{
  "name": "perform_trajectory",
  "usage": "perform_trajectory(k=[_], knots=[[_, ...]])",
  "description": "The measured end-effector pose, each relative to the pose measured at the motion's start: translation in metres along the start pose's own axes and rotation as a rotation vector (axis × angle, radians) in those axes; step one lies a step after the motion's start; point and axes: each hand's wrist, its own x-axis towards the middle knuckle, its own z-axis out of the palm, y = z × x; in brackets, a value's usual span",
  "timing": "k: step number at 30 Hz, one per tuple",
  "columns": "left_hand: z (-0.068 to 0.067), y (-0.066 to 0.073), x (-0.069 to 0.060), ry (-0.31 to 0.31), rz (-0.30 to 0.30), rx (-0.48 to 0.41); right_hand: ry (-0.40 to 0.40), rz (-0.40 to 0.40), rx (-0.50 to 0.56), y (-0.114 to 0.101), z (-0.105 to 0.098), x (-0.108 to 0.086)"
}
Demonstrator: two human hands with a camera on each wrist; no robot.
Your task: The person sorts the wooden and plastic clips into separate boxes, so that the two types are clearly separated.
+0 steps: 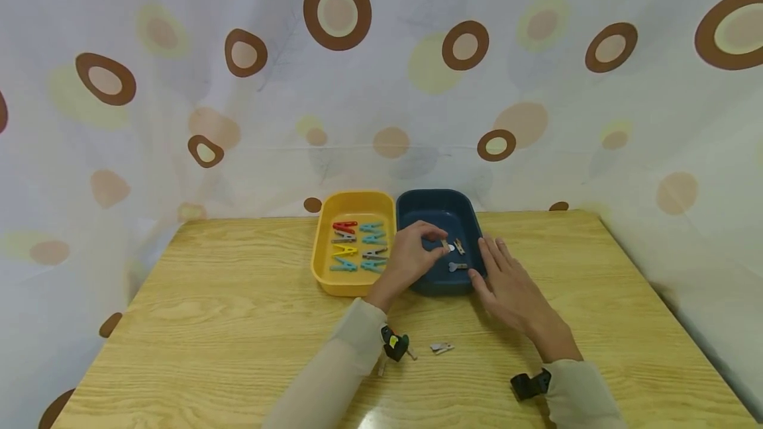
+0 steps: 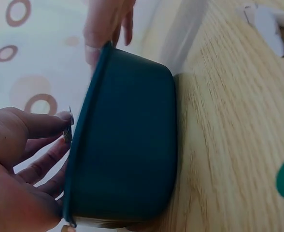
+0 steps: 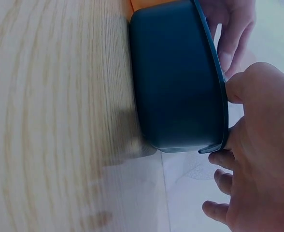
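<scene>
My left hand (image 1: 414, 253) is over the blue bin (image 1: 438, 198), pinching a small wooden clothespin (image 1: 444, 243) between thumb and fingertips. In the left wrist view that clothespin (image 2: 68, 133) shows only as a thin piece at the fingertips, close to the rim. Inside the bin lie a wooden clothespin (image 1: 459, 247) and another with a grey-blue decorated end (image 1: 457, 267). My right hand (image 1: 514, 290) rests on the bin's right rim with its fingers extended. The right wrist view has its thumb (image 3: 238, 87) touching the rim.
Left of the blue bin, touching it, stands a yellow bin (image 1: 318, 263) with several coloured plastic clothespins (image 1: 345, 250) in two columns. A whitish clothespin (image 1: 442, 347) lies on the wooden table (image 1: 238, 323); other small pieces are partly hidden by the left wrist camera (image 1: 395, 344).
</scene>
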Motion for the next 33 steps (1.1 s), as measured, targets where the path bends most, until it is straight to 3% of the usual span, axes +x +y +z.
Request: perform_trajectory(k=[13, 24, 33], knots=[[0.014, -0.004, 0.025, -0.068, -0.087, 0.044, -0.004, -0.001, -0.003, -0.001, 0.0, 0.001], [0.025, -0.009, 0.037, -0.133, -0.133, 0.113, 0.011, -0.004, 0.012, 0.0, 0.002, 0.0], [0.031, -0.014, 0.042, -0.143, -0.155, 0.125, 0.006, 0.004, 0.012, 0.001, 0.002, 0.0]])
